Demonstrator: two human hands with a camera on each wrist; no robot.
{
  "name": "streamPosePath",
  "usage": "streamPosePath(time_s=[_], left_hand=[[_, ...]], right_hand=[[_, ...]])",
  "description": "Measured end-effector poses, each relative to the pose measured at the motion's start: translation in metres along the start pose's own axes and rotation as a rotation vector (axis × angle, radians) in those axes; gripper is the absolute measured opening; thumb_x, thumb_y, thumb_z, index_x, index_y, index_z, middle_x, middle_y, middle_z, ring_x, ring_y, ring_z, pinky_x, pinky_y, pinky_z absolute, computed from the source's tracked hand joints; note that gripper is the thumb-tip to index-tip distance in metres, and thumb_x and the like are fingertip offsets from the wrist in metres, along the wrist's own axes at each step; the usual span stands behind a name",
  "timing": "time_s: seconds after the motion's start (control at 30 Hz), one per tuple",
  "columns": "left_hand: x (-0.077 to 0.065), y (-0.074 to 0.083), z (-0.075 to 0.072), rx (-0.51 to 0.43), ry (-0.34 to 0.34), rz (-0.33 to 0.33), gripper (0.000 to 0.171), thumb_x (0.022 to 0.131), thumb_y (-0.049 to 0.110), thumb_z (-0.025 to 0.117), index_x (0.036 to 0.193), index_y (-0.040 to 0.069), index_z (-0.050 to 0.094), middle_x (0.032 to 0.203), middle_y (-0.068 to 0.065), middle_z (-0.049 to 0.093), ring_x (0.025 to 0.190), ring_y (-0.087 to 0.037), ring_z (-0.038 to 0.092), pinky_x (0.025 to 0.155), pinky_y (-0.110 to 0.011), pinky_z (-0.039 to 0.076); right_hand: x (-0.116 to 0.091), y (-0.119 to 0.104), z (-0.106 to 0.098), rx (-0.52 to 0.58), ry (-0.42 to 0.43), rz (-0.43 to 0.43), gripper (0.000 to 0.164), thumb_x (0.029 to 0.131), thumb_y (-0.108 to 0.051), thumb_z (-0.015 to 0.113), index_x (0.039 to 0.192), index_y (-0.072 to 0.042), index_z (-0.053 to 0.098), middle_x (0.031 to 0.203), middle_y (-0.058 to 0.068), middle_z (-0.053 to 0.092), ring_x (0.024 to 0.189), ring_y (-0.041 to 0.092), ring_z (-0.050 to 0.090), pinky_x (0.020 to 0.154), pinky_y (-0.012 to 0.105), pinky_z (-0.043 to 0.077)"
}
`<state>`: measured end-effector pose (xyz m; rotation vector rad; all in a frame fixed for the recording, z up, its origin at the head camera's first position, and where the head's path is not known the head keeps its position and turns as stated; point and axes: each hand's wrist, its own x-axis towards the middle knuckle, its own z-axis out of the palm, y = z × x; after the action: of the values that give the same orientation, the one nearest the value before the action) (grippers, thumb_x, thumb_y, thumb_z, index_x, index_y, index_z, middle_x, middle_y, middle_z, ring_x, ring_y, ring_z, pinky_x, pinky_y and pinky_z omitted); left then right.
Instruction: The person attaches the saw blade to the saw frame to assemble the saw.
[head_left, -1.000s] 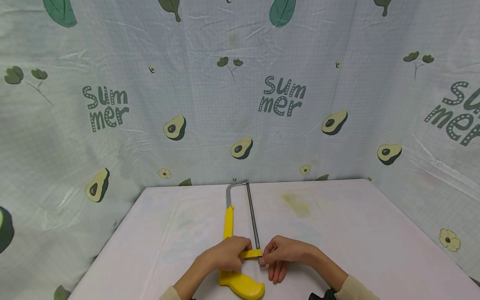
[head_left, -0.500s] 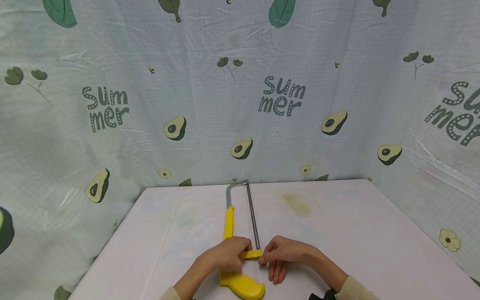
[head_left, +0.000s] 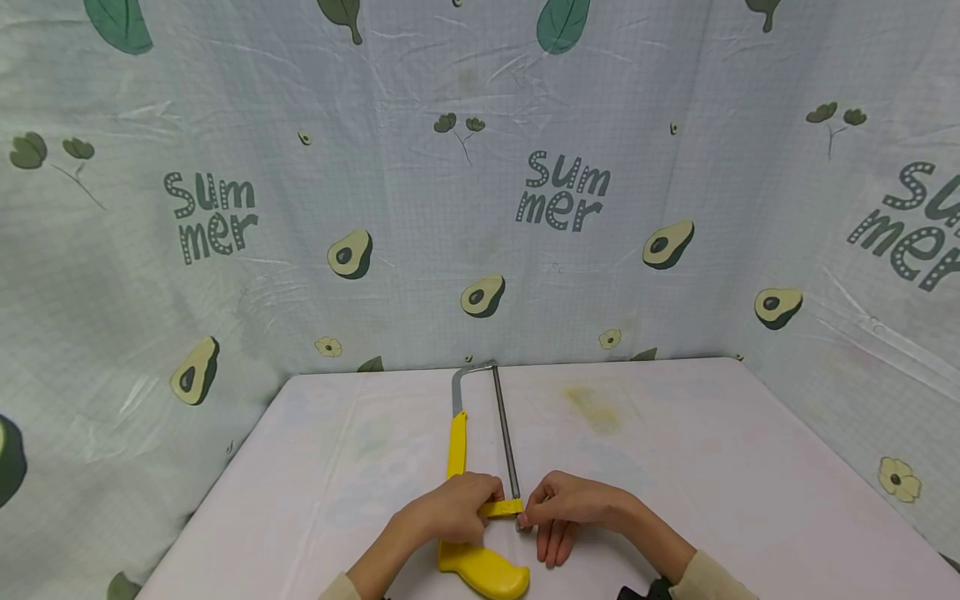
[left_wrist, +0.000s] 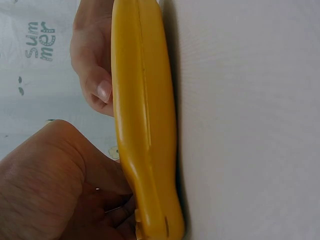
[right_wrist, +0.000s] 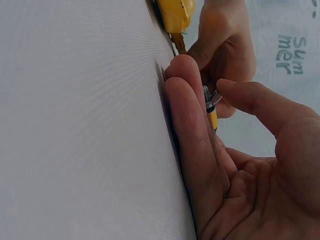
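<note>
A hacksaw lies flat in the head view, its yellow handle (head_left: pixel 483 571) nearest me and its grey metal frame (head_left: pixel 457 392) reaching toward the back wall. The blade side (head_left: pixel 506 433) runs along the right. My left hand (head_left: pixel 459 508) grips the yellow frame just ahead of the handle, fingers curled round the short yellow crosspiece (head_left: pixel 504 507). At the crosspiece's end my right hand (head_left: pixel 573 508) pinches a small metal wing nut (right_wrist: pixel 215 96) between thumb and index finger; its other fingers rest on the table. The left wrist view shows the handle's yellow side close up.
The pinkish-white table (head_left: pixel 675 458) carries a yellowish stain (head_left: pixel 592 408) right of the saw. A pale curtain (head_left: pixel 420 192) printed with avocados and lettering stands behind the table and along both sides.
The right fingertips shift slightly at the wing nut. The saw and my left hand stay in place.
</note>
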<state>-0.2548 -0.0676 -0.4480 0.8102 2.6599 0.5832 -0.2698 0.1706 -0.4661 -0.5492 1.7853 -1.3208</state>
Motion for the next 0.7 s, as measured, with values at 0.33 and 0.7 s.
streamPosePath(time_s=[0.33,0.7], left_hand=[[0.0006,-0.0011,0.0006,-0.011,-0.004,-0.012,0.036,0.073,0.0,0.071,0.101,0.021,0.063,0.085,0.011,0.057,0.078,-0.005,0.05,0.076,-0.021,0.045],[0.0006,-0.0004,-0.0001,-0.014,-0.004,-0.017,0.036,0.073,-0.001,0.072,0.101,0.021,0.064,0.085,0.011,0.057,0.078,-0.006,0.05,0.075,-0.021,0.045]], right_hand=[[-0.0002,0.0005,-0.0012,-0.006,0.008,0.001,0.026,0.096,-0.022,0.063,0.104,0.0,0.073,0.072,0.006,0.074,0.057,0.01,0.072,0.054,0.023,0.057],[0.0012,0.0015,-0.0016,0.016,-0.009,-0.002,0.023,0.095,-0.019,0.064,0.103,0.001,0.072,0.072,0.006,0.073,0.058,0.01,0.072,0.054,0.023,0.057]])
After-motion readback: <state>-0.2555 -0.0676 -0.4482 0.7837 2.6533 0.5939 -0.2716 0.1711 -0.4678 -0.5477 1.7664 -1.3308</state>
